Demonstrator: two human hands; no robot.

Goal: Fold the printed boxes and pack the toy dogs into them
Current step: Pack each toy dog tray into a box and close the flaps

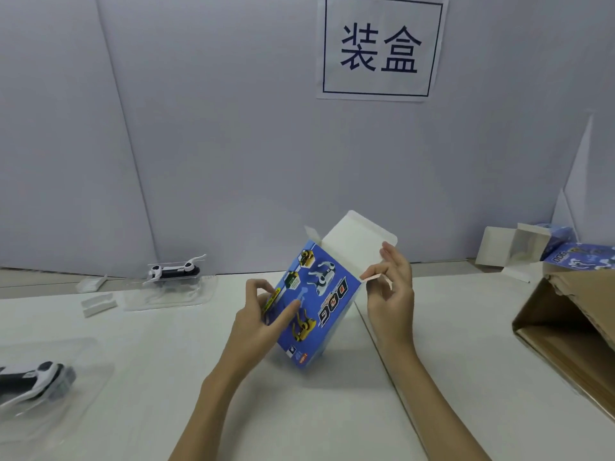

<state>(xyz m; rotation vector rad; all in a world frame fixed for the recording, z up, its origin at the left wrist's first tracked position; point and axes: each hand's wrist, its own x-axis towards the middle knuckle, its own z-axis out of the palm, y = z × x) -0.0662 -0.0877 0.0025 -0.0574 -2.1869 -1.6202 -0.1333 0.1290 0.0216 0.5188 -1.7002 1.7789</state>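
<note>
The left hand (263, 314) holds the blue box (316, 304) by its side. The right hand (392, 287) pinches a small flap (371, 277) at the open top.

We see a blue printed box (312, 304) held tilted above the table (166, 377), its lower corner near the surface. Its face shows "DOG" lettering and pictures of white and yellow toy dogs. The top end is open, with the white lid flap (357, 242) standing up and a small side flap (311, 232) beside it. Two toy dogs, white and black, each lie in a clear plastic tray: the far toy dog (174, 269) at the table's back left, the near toy dog (31, 382) at the left edge. At the far right we find more printed boxes (580, 256), one of them open (519, 244).
</note>
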